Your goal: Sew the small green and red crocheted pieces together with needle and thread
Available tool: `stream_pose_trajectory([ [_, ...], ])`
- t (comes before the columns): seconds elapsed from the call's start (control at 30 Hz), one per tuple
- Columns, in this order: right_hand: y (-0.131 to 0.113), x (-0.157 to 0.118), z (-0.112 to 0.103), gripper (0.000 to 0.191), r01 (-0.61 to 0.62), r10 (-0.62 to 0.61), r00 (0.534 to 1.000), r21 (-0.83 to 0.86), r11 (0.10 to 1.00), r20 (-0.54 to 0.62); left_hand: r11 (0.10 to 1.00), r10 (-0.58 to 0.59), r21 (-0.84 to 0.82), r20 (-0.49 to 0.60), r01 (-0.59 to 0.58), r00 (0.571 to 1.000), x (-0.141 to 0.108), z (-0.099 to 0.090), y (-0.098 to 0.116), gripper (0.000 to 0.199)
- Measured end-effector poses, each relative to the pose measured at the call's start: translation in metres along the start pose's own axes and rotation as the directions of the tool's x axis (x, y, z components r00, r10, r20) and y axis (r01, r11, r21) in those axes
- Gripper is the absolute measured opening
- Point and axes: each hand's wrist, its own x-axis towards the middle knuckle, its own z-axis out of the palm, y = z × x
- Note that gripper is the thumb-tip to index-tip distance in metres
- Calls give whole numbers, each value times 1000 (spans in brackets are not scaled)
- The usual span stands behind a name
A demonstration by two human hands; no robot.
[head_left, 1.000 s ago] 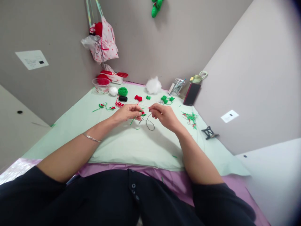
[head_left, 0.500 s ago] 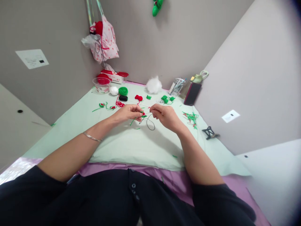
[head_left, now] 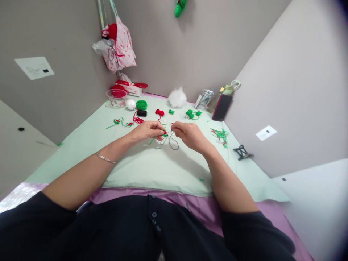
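Observation:
Between the thumb and fingers of my left hand (head_left: 150, 129) is a small red and green crocheted piece (head_left: 165, 133), with a green yarn tail hanging from it. My right hand (head_left: 186, 133) is closed in a pinch just to the right, on a dark thread (head_left: 174, 148) that runs to the piece and loops down over the table. Whether a needle is also in those fingertips is too small to tell. Red yarn from a small red crocheted piece (head_left: 160, 112) lies just beyond my hands.
A green yarn ball (head_left: 141, 105), black thread spool (head_left: 141, 113), white yarn ball (head_left: 131, 104) and plastic tub (head_left: 116, 98) stand at back left. White stuffing (head_left: 177, 97), green crocheted pieces (head_left: 193, 114), a pen cup (head_left: 204, 99) and phone (head_left: 222, 107) are at back right. Yarn scraps (head_left: 221, 136) lie right.
My right hand has shifted very slightly left, closer to the crocheted piece. The dark thread's loops have changed shape a little. My left hand keeps its hold.

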Motion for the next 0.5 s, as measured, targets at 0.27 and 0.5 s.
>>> stream_pose_trajectory([
  [0.27,10,4,2,14,-105,85,994,467,878,64,996,-18,-87,42,21,999,-7,2,11,22],
  [0.5,16,8,5,26,-160,86,986,691,705,141,991,18,-133,109,-3,994,-7,-3,10,22],
])
